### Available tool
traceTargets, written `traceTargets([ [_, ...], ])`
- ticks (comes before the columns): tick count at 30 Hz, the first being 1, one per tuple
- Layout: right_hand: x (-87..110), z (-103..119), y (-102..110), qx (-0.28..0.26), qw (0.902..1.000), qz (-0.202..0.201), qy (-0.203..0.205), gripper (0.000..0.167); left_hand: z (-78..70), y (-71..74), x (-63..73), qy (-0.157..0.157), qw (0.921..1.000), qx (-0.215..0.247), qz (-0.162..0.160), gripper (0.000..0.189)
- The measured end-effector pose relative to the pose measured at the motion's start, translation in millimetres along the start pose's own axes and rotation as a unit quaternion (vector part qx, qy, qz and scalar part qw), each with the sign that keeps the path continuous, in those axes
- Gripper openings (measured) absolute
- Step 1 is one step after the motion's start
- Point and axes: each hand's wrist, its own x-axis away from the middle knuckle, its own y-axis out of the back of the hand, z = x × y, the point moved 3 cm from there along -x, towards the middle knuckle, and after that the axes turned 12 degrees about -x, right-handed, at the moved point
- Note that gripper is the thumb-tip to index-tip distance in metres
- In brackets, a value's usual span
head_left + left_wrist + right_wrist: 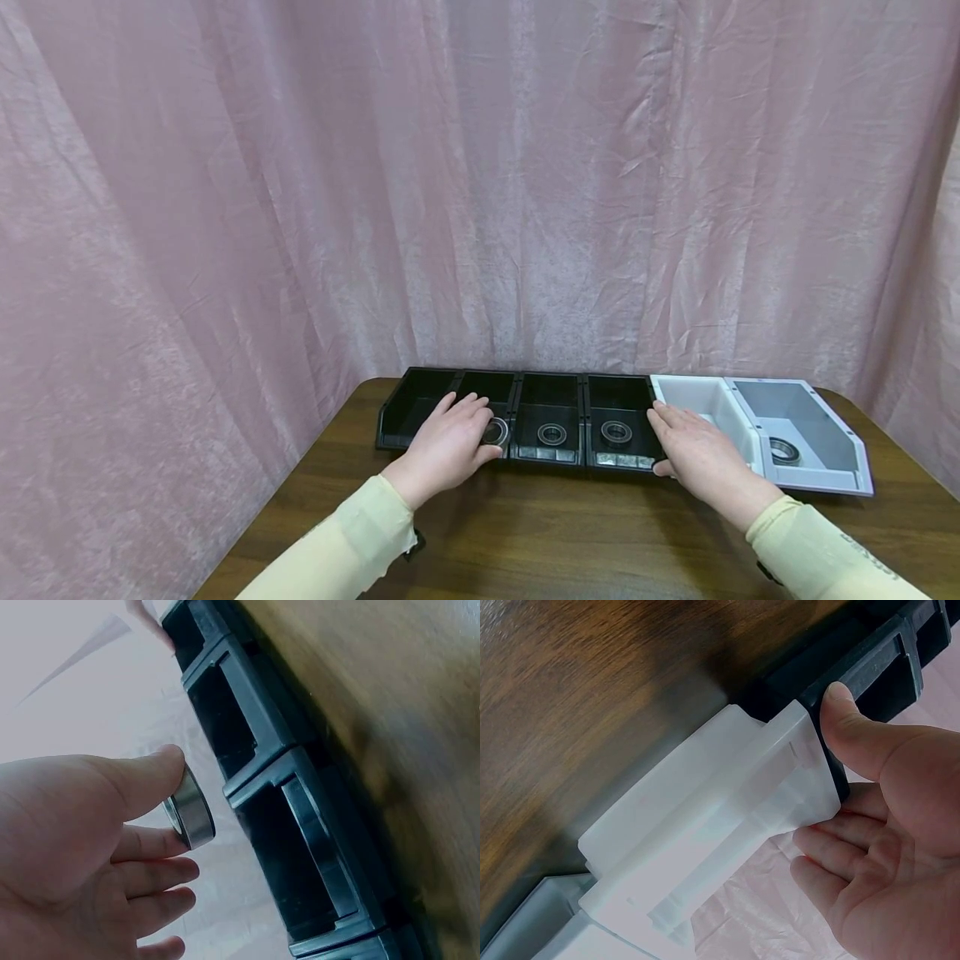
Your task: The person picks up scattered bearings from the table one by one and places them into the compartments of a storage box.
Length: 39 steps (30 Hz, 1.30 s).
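My left hand pinches a metal ball bearing between thumb and index finger; the other fingers are loosely extended. It holds the bearing upright above the front of the second black bin from the left. My right hand rests at the join between the rightmost black bin and the white bin. Its thumb touches the black front rim, and its fingers reach past the white side wall, which partly hides them. Flat in the third black bin lies a bearing, with another bearing in the rightmost black one.
A grey bin at the right end of the row contains a bearing. At the left end stands another black bin. The row sits on a wooden table, with a pink curtain behind.
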Motion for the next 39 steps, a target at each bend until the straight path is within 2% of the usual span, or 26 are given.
traceTargets([
  [19,0.6,3.4,3.3,0.0,1.0,0.001,-0.002,0.079,22.0,-16.5,-17.2,0.064,0.9963,0.042,0.039,0.051],
  [39,2.1,1.4,2.6,0.0,1.0,-0.002,0.001,0.079,30.8,-35.3,-31.4,0.089,0.9925,0.058,0.06,0.05],
])
